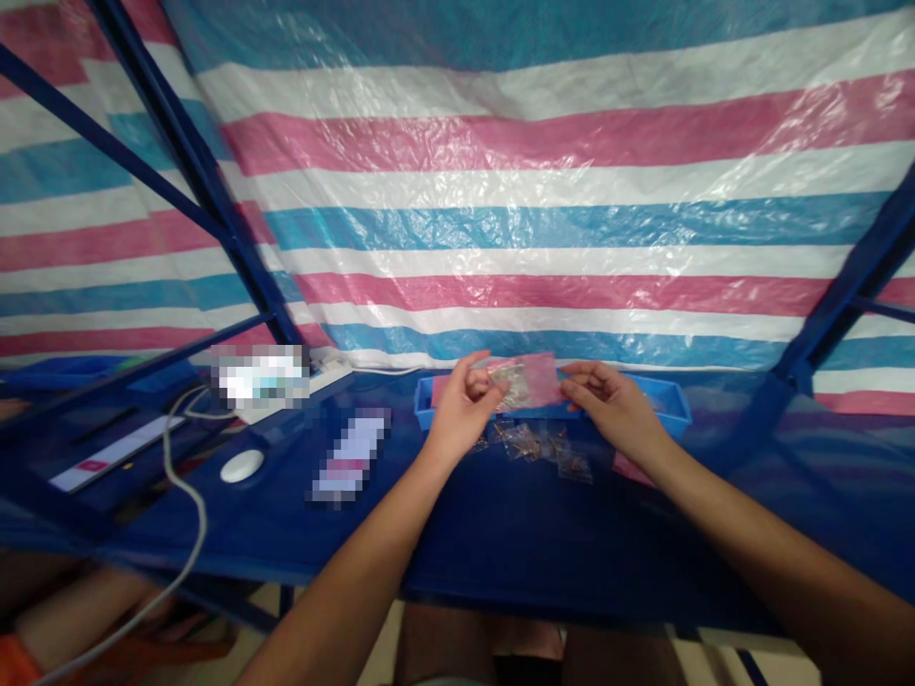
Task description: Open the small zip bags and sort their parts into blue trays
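Pink bag: held up between the two hands, over the near side of the blue tray [681, 419]; this pink bag [541, 379] is part see-through.
Long axis: left to right across the scene, tilted slightly, the right end a little higher than the left.
Ends: pale, glinting contents gathered toward the left; a plainer pink stretch at the right. Which end is the opening, I cannot tell.
Left hand: nearly closed, fingers curled and thumb brought in, the left hand [468, 395] pinching the left end of the bag.
Right hand: partly closed, fingers bent, the right hand [607, 395] with its fingertips at the bag's right edge; whether they grip it, I cannot tell.
Clear packets: several small clear packets [527, 442] with brass-coloured pieces, on the blue table [543, 543], just near of the tray.
Pink piece: a flat pink piece [630, 469] on the table beneath the right wrist.
Far left: a white oval object [242, 465], well apart from the hands.
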Tool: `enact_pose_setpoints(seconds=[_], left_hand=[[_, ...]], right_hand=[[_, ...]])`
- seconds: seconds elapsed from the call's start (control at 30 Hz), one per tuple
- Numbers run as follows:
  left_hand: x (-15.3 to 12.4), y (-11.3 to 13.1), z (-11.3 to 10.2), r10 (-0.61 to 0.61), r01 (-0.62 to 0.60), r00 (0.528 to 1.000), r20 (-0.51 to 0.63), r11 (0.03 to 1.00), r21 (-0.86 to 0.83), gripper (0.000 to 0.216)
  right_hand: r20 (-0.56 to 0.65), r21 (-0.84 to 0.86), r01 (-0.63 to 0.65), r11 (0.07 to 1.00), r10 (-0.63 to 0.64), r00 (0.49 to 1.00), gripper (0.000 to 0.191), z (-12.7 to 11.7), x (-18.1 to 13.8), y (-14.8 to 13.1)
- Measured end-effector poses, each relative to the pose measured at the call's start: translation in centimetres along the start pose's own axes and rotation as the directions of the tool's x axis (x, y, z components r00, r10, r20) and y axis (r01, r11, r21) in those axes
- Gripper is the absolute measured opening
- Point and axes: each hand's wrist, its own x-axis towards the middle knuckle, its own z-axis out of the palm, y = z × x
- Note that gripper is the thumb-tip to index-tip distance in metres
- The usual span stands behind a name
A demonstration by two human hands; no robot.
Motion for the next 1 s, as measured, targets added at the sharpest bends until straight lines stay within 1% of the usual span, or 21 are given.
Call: enact_pose_setpoints(seconds=[0.07,0.1,0.13,0.2,0.23,0.3,0.4,0.43,0.5,0.57,0.63,0.67,0.7,0.73,0.8,0.87,0.9,1.0], left_hand=[[0.5,0.3,-1.4,0.080,-0.057,0.987,-0.136,0.984,0.169,0.062],[0.7,0.4,-2.3,0.129,-0.075,0.974,-0.186,0.960,0.272,0.061],[0.9,0.5,-3.3,0.172,-0.077,0.958,-0.231,0.925,0.372,0.061],[1.2,0.7,-5.1,0.208,-0.014,0.936,-0.283,0.828,0.560,0.056],[1.4,0.7,-5.9,0.208,0.030,0.935,-0.289,0.762,0.647,0.052],[1.6,0.7,-7.1,0.188,0.067,0.954,-0.233,0.623,0.779,0.041],[1.6,0.6,-7.6,0.115,0.079,0.982,-0.151,0.479,0.874,0.032],[1.5,0.6,-7.6,0.105,0.078,0.985,-0.137,0.440,0.894,0.031],[1.3,0.5,-7.4,0.123,0.081,0.983,-0.133,0.359,0.930,0.030],[1.1,0.6,-7.3,0.154,0.098,0.977,-0.149,0.298,0.950,0.026],[1.0,0.8,-7.2,0.181,0.090,0.972,-0.149,0.301,0.949,0.023],[1.0,0.9,-7.1,0.205,0.058,0.970,-0.130,0.324,0.944,0.023],[1.0,1.1,-6.9,0.239,0.003,0.966,-0.094,0.354,0.935,0.024],[1.0,1.3,-6.5,0.284,-0.071,0.958,-0.046,0.387,0.919,0.024],[0.8,1.8,-5.5,0.374,-0.243,0.925,0.067,0.448,0.860,0.024],[0.4,2.1,-4.0,0.400,-0.378,0.900,0.176,0.511,0.772,0.023],[0.1,2.1,-3.2,0.398,-0.422,0.890,0.221,0.540,0.728,0.023],[-0.8,1.9,-0.9,0.369,-0.504,0.863,0.345,0.602,0.619,0.023]], right_hand=[[0.021,-0.065,0.019,0.998,-0.018,1.000,0.039,0.0,0.1,0.5],[0.036,-0.095,0.028,0.995,-0.025,0.999,0.039,0.0,0.0,0.6],[0.050,-0.124,0.039,0.992,-0.033,0.998,0.037,0.0,0.0,0.7],[0.060,-0.201,0.069,0.977,-0.059,0.997,0.033,0.1,-0.3,0.5],[0.062,-0.254,0.092,0.963,-0.079,0.995,0.031,0.2,-0.4,0.3],[0.082,-0.377,0.157,0.913,-0.136,0.987,0.026,0.3,-0.8,-0.3],[0.167,-0.509,0.277,0.815,-0.222,0.961,0.022,0.6,-1.3,-1.1],[0.204,-0.527,0.316,0.789,-0.243,0.948,0.021,0.6,-1.5,-1.3],[0.310,-0.533,0.397,0.747,-0.265,0.913,0.020,0.6,-1.6,-1.8],[0.448,-0.507,0.490,0.709,-0.269,0.852,0.020,0.3,-1.6,-2.4],[0.561,-0.486,0.553,0.676,-0.244,0.791,0.022,-0.4,-1.3,-3.0],[0.592,-0.494,0.563,0.663,-0.218,0.776,0.023,-1.0,-1.1,-3.3],[0.602,-0.517,0.556,0.651,-0.185,0.777,0.024,-1.8,-1.1,-3.5],[0.600,-0.553,0.536,0.639,-0.141,0.787,0.027,-2.7,-1.1,-3.7],[0.567,-0.638,0.487,0.596,-0.064,0.821,0.037,-4.8,-1.9,-3.7],[0.538,-0.697,0.453,0.556,-0.012,0.843,0.044,-6.9,-3.5,-3.3],[0.534,-0.711,0.456,0.534,-0.010,0.845,0.044,-7.7,-4.5,-3.0],[0.545,-0.762,0.498,0.414,-0.007,0.839,0.029,-9.1,-7.5,-1.9]])
